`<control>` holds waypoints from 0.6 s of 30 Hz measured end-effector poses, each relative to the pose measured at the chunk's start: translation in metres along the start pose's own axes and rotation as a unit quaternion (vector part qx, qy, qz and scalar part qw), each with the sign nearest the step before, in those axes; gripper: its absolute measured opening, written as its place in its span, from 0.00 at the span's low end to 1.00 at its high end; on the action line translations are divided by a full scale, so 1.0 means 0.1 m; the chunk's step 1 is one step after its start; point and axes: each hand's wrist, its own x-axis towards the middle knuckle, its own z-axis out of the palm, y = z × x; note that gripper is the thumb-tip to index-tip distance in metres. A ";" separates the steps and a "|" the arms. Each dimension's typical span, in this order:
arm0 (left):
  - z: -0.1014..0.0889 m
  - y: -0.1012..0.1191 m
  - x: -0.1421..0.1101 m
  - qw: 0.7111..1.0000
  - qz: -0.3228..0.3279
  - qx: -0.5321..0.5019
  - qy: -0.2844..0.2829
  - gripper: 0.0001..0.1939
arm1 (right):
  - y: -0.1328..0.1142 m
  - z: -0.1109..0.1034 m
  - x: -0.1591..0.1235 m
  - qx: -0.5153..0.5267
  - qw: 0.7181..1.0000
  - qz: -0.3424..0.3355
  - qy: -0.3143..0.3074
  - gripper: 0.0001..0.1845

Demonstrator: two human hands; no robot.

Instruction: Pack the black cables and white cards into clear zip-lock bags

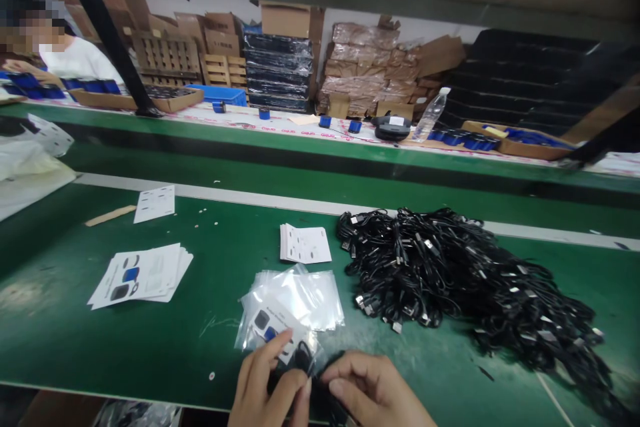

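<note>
My left hand (pixel 267 383) and my right hand (pixel 373 390) meet at the near edge of the green bench (pixel 150 347). Both pinch a small clear plastic bag (pixel 280 337) that holds a printed card and a dark coiled cable. Right behind it lies a stack of empty clear bags (pixel 305 297). To the right, a big heap of black cables (pixel 460 280) spreads over the bench. A small pile of white cards (pixel 305 243) sits behind the bags, and a pile of printed leaflets (pixel 143 275) lies to the left.
A single white sheet (pixel 155 203) and a wooden stick (pixel 110 215) lie at the far left. Beyond a green conveyor, another person (pixel 70 53) sits at the back bench among cardboard trays, a water bottle (pixel 430 113) and stacked boxes.
</note>
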 end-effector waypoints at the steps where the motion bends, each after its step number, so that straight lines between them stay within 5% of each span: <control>1: -0.01 -0.01 0.00 1.000 -0.005 0.001 -0.010 0.10 | 0.01 -0.01 0.00 -0.011 1.000 -0.014 0.003 0.11; 13: 0.04 -0.02 -0.07 1.000 0.011 0.005 -0.013 0.12 | -0.05 -0.08 0.07 -0.079 0.994 -0.068 0.015 0.12; 18: 0.06 -0.04 -0.08 1.000 0.013 0.007 -0.013 0.11 | 0.14 0.00 0.02 0.020 0.998 -0.058 0.012 0.16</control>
